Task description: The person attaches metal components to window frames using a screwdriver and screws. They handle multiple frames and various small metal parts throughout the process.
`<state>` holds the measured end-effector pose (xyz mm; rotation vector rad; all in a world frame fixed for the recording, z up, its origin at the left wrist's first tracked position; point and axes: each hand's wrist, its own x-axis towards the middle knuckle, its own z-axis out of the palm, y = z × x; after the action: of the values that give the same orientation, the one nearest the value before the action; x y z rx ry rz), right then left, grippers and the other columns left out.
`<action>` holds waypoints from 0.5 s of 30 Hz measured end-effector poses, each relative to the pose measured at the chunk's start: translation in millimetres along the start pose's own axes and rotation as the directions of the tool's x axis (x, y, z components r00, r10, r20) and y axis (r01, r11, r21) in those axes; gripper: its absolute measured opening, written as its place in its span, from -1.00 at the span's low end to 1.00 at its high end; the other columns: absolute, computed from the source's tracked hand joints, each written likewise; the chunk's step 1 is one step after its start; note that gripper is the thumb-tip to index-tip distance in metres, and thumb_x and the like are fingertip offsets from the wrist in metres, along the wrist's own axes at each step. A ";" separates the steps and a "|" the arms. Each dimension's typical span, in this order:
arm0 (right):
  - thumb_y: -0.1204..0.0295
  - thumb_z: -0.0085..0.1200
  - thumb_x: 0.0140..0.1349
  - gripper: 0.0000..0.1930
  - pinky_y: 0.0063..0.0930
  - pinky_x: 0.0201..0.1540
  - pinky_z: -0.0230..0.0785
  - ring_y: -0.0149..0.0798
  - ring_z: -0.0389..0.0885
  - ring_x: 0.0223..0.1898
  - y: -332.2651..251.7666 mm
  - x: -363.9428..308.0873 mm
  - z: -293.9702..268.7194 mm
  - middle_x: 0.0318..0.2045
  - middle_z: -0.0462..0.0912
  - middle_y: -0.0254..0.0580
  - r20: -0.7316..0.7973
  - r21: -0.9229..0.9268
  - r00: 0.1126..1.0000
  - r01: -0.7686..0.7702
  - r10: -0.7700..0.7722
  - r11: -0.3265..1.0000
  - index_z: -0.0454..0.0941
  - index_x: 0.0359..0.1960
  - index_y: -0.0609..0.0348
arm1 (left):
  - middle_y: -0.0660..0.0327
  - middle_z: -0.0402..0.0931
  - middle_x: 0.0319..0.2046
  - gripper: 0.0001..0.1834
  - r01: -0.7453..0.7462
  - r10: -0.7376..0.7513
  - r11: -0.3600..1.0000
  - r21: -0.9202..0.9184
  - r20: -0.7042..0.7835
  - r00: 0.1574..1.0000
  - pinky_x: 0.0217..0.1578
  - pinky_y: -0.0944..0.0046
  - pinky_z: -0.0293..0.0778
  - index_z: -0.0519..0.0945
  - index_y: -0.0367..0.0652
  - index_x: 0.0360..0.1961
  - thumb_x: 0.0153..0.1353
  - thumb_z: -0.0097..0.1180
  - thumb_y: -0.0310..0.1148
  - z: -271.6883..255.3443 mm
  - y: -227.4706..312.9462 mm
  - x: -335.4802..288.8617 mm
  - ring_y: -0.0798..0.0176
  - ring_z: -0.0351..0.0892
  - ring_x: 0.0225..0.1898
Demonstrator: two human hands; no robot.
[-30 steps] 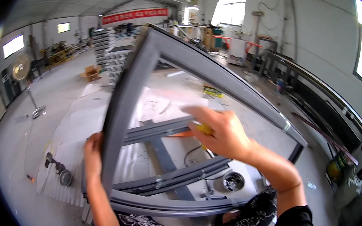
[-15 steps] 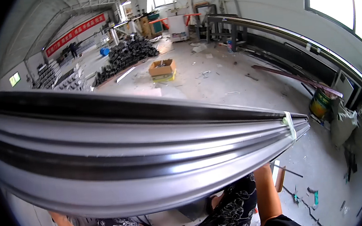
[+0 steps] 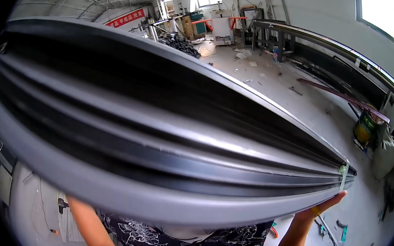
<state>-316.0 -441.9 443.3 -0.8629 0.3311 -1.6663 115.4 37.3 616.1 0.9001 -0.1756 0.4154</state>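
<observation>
A long bundle of grey metal profiles (image 3: 162, 159) with grooved, channelled faces spans the view, its left end higher and broader in the picture. A pale tie (image 3: 344, 177) wraps round it close to the right end. My right hand (image 3: 327, 202) bears the bundle from below near that tie, partly hidden by its lower edge; a yellow ring shows on a finger. My left hand (image 3: 76, 203) reaches up to the lower edge on the left side, and its fingers are out of sight behind the metal. The bundle is off the floor, in front of my patterned clothing (image 3: 146, 232).
Along the right wall runs a long bench (image 3: 321, 35). Before it lie a reddish-brown strip (image 3: 341, 97), a bucket (image 3: 364, 128) and pale sacks (image 3: 387, 157). Dark stacked pieces (image 3: 180, 45) and a white machine (image 3: 222, 29) stand farther back. Scraps (image 3: 342, 230) litter the floor.
The bundle has risen, most at its left end, and tilted so its dark channel shows wider. My right hand has shifted right along its underside. The view has turned left-to-right slightly.
</observation>
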 end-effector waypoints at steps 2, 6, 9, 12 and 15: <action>-0.28 -0.23 0.21 -0.25 -0.21 -0.11 0.37 -0.23 0.45 -0.14 -9.6 5.4 7.4 -0.08 0.50 -0.16 0.271 0.390 0.948 -0.268 0.169 0.881 0.34 0.20 0.07 | 0.16 0.39 0.12 -0.48 0.041 -0.042 0.993 -0.110 -0.008 0.999 0.21 0.26 0.20 0.38 -0.26 0.15 0.38 -0.17 -0.06 33.7 -21.0 -7.7 0.24 0.36 0.13; -0.17 -0.19 0.30 -0.48 -0.58 -0.85 -0.11 -0.48 -0.02 -0.89 -7.4 3.9 44.6 -0.81 0.28 -0.35 0.620 0.458 0.774 -0.489 0.127 0.742 0.56 -0.16 0.01 | 0.13 0.31 0.19 -0.47 -0.316 0.315 0.948 -0.032 -0.044 0.948 0.27 0.29 0.09 0.36 -0.29 0.15 0.40 -0.24 -0.05 116.6 -50.5 -104.9 0.23 0.26 0.21; -0.18 -0.15 0.27 -0.43 -0.58 -0.83 -0.03 -0.46 0.04 -0.87 15.4 4.3 44.7 -0.75 0.35 -0.24 0.561 0.515 0.809 -0.505 0.173 0.692 0.55 -0.04 0.05 | 0.02 0.08 0.35 -0.29 -0.227 0.250 0.958 -0.178 0.123 0.960 0.36 0.19 -0.11 0.14 -0.32 0.32 0.41 -0.31 0.09 178.6 -64.4 -225.6 0.19 0.04 0.37; -0.12 -0.10 0.26 -0.39 -0.58 -0.82 0.04 -0.40 0.15 -0.80 31.0 -5.9 67.7 -0.53 0.54 -0.08 0.687 0.496 0.710 -0.613 0.153 0.615 0.49 0.06 0.15 | 0.15 0.29 0.18 -0.25 0.389 -0.120 0.872 -0.298 0.639 0.760 0.21 0.13 0.17 0.26 -0.20 0.24 0.27 -0.12 0.20 193.8 -80.4 -275.8 0.21 0.26 0.21; -0.07 -0.05 0.25 -0.41 -0.60 -0.82 0.03 -0.42 0.20 -0.75 39.6 -15.5 99.8 -0.35 0.64 -0.08 0.686 0.525 0.716 -0.610 0.129 0.593 0.45 0.10 0.16 | 0.23 0.49 -0.02 -0.36 0.570 -0.224 0.770 -0.288 0.715 0.662 0.05 0.10 0.41 0.40 -0.13 0.12 0.22 0.04 0.15 201.3 -88.1 -277.6 0.24 0.48 0.01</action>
<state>-217.7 -416.4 481.4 -0.5685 -0.5457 -0.8754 -94.3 -246.6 587.6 0.5055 -0.6772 -0.4009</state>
